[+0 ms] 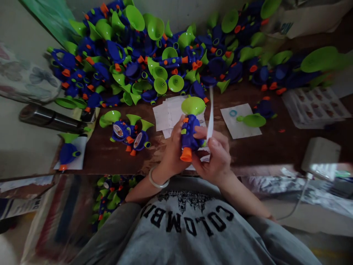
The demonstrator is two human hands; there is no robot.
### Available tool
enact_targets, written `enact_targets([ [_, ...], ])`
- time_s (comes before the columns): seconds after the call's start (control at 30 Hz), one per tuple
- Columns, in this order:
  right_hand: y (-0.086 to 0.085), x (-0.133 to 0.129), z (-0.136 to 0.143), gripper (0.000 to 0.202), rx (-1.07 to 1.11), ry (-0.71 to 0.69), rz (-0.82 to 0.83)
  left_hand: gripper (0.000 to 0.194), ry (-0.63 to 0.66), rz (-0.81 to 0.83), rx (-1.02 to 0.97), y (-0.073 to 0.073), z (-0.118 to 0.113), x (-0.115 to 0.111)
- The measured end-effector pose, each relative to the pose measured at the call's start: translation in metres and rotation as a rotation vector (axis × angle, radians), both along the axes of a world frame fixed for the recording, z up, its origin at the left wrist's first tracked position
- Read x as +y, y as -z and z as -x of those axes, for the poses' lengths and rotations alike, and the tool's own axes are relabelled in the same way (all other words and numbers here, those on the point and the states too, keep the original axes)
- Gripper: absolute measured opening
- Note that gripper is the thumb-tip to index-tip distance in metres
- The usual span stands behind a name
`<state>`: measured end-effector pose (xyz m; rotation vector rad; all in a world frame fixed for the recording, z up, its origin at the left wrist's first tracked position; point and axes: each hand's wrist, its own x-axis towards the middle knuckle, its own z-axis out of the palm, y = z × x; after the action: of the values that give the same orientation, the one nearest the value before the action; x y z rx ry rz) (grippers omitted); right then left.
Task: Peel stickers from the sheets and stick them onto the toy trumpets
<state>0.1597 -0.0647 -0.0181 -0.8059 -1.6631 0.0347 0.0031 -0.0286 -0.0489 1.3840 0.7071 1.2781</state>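
A toy trumpet (190, 129) with a blue body, lime-green bell and orange mouthpiece is held upright over the front of the table, bell away from me. My left hand (174, 149) wraps around its left side, closed. My right hand (219, 156) is at its other side, fingers bent and touching the blue body. Between the right thumb and finger stands a thin white paper strip (211, 117), seen edge-on. White paper sheets (168, 114) lie beneath and behind the toy. The side of the toy facing my right palm is hidden.
A large heap of similar toy trumpets (132, 70) fills the back of the table (96, 158). Several labelled trumpets (132, 134) stand to the left, near a dark flask (51, 119). Rightward lie a sticker sheet stack (317, 106) and a white adapter (321, 156) with a cable.
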Motion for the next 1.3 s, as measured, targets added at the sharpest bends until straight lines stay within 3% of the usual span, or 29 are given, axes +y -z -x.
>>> enact_targets([
  [0.1, -0.008, -0.002, -0.003, 0.101, 0.132, -0.194, 0.178, 0.093, 0.022, -0.023, 0.023, -0.009, -0.001, -0.008],
  [0.17, -0.013, -0.001, -0.008, 0.083, 0.289, -0.302, 0.3, 0.085, 0.031, 0.059, -0.03, -0.012, -0.001, -0.011],
  [0.3, -0.02, 0.005, -0.015, 0.029, 0.651, -0.29, 0.429, 0.087, 0.113, 0.169, -0.224, -0.016, -0.006, -0.009],
  [0.37, -0.02, 0.009, -0.015, 0.02, 0.732, -0.261, 0.474, 0.082, 0.112, 0.17, -0.262, -0.017, -0.009, -0.007],
  [0.47, -0.02, 0.011, -0.011, 0.022, 0.769, -0.188, 0.543, 0.071, 0.07, 0.125, -0.268, -0.015, -0.01, -0.007],
  [0.67, -0.018, 0.008, -0.003, 0.022, 0.778, -0.099, 0.573, 0.072, 0.072, 0.051, -0.225, -0.007, -0.006, -0.009],
  [1.3, -0.019, 0.005, -0.001, 0.017, 0.671, -0.042, 0.541, 0.052, 0.092, -0.083, -0.145, -0.02, -0.009, -0.013],
])
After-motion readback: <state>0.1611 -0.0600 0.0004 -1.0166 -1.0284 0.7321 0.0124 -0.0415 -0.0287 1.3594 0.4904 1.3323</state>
